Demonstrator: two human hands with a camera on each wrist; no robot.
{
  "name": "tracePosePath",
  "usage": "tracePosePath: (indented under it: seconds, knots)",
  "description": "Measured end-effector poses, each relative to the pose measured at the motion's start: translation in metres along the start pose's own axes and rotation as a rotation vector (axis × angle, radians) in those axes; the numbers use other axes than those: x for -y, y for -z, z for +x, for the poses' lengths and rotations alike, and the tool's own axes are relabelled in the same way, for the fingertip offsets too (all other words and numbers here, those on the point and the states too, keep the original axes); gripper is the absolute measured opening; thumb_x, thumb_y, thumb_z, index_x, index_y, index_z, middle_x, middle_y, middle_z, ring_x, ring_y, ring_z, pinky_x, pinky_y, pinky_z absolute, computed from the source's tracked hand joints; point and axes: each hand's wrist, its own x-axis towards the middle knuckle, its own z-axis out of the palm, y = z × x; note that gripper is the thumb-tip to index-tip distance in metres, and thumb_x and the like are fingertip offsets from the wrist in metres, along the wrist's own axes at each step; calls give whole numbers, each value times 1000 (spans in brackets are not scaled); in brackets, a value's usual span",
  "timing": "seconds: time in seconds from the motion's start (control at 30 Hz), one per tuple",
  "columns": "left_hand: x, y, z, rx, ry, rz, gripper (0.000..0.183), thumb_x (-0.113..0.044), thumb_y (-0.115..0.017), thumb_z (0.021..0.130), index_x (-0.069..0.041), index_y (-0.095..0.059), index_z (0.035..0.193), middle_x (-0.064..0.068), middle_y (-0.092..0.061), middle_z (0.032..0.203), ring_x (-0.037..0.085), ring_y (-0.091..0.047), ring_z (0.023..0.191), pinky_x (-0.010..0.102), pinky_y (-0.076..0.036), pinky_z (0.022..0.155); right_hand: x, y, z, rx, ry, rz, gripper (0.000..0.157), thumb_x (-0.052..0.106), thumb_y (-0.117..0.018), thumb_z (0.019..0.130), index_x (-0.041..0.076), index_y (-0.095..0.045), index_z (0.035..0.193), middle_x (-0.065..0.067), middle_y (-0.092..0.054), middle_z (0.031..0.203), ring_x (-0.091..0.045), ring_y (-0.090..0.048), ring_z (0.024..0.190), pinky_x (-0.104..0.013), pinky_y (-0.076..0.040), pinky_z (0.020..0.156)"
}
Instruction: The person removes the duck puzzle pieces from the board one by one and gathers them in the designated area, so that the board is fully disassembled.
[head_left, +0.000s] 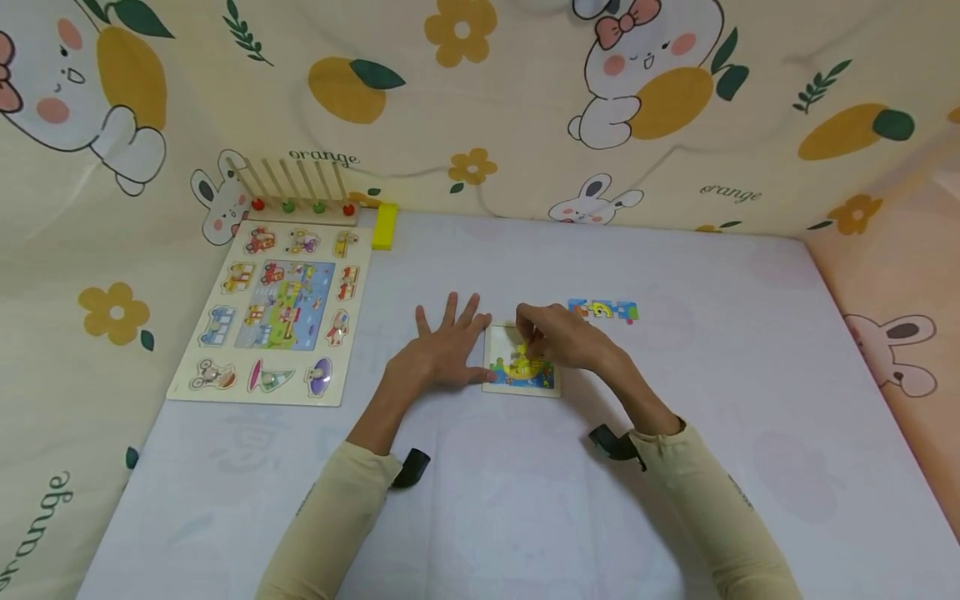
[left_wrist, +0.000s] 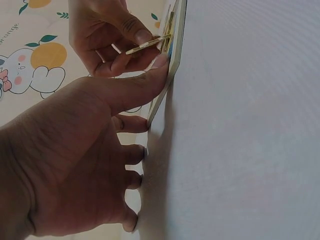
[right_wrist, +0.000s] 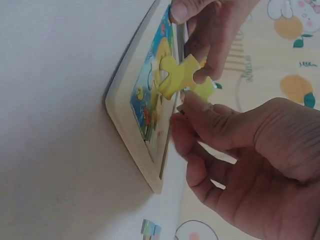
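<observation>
A small wooden jigsaw board (head_left: pixel 521 392) lies flat on the table, its lower part filled with blue and yellow pieces. My right hand (head_left: pixel 562 336) pinches a yellow puzzle piece (right_wrist: pixel 180 75) between thumb and fingers, tilted over the board's upper part. In the head view the fingers largely cover that piece. My left hand (head_left: pixel 442 354) lies spread at the board's left side; its thumb presses on the lower left rim and its index fingertip is at the upper left corner. Several loose puzzle pieces (head_left: pixel 602 310) lie beyond the right hand.
At the left lies a large peg puzzle board (head_left: pixel 281 373) with vehicle pieces. Behind it stands a wooden rack (head_left: pixel 300 212) with upright sticks and red and green beads, and a yellow block (head_left: pixel 384 227) beside it. A patterned cloth hangs behind the table.
</observation>
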Motion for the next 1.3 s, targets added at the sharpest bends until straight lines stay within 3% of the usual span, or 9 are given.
tracePosePath:
  seconds: [0.3, 0.6, 0.8, 1.0, 1.3]
  knots:
    - [2, 0, -1, -4, -10, -7, 96, -59, -65, 97, -17, -17, 169, 8, 10, 178, 39, 15, 164, 80, 2, 123, -5, 14, -6, -31, 4, 108, 17, -6, -72, 93, 4, -60, 101, -9, -65, 89, -20, -59, 85, -30, -50, 78]
    - [0, -1, 0, -10, -7, 0, 97, -59, -66, 96, -17, -18, 169, 9, 9, 178, 39, 14, 164, 79, 2, 123, -27, 49, -38, -185, -140, 76, 12, -5, -67, 97, 1, -64, 106, -15, -68, 98, -25, -61, 93, -31, -49, 82]
    - [-1, 0, 0, -4, -2, -2, 98, -59, -66, 96, -17, -17, 169, 9, 9, 178, 39, 15, 164, 79, 3, 123, -50, 68, -62, -211, -241, 56, 11, -5, -64, 98, -3, -63, 108, -20, -69, 101, -28, -61, 93, -23, -48, 77]
    - [-2, 1, 0, -7, -4, -3, 97, -58, -67, 96, -16, -18, 169, 10, 8, 178, 40, 14, 164, 79, 4, 123, -71, 65, -67, -157, -334, 83, 12, -4, -64, 98, -6, -61, 109, -25, -68, 104, -33, -65, 95, -28, -49, 75]
    - [-2, 1, -1, -1, -2, -15, 98, -57, -68, 96, -16, -18, 169, 10, 8, 178, 39, 15, 164, 79, 4, 123, -82, 50, -60, -180, -384, 57, 18, 4, -69, 98, -5, -61, 111, -24, -67, 102, -31, -61, 90, -33, -46, 74]
